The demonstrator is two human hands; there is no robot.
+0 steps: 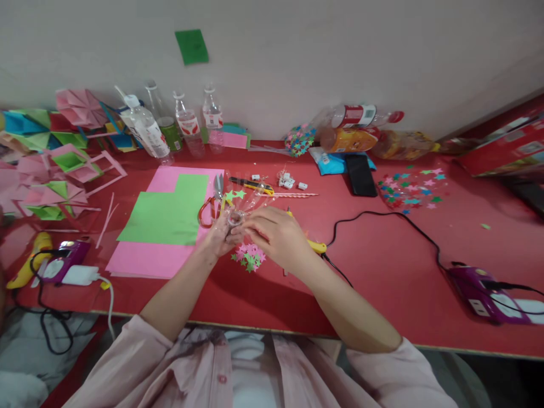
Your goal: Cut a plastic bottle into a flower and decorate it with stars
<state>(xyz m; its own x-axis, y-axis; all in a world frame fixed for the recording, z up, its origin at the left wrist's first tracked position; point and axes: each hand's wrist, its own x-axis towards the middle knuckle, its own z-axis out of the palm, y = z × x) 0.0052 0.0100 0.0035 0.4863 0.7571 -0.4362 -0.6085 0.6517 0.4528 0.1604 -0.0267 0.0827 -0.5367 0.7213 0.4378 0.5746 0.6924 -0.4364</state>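
Observation:
My left hand [221,233] is closed around the neck of a clear plastic bottle piece [236,217], whose round mouth faces me. Its transparent body spreads away behind, with green stars showing at it. My right hand [276,233] is beside the mouth, thumb and fingers pinched together; anything between the fingertips is too small to make out. Just below the hands lies a small pile of pink and green paper stars [249,257]. Red-handled scissors [208,212] lie left of the hands, and a yellow glue gun [317,246] is partly hidden behind my right hand.
Green paper [159,218] lies on pink paper [140,260] at left. Upright bottles [187,122] stand by the wall. A phone [361,175], scattered stars [412,190], a black cable [408,218] and a purple power strip [480,292] are at right. Paper lanterns [80,107] crowd the far left.

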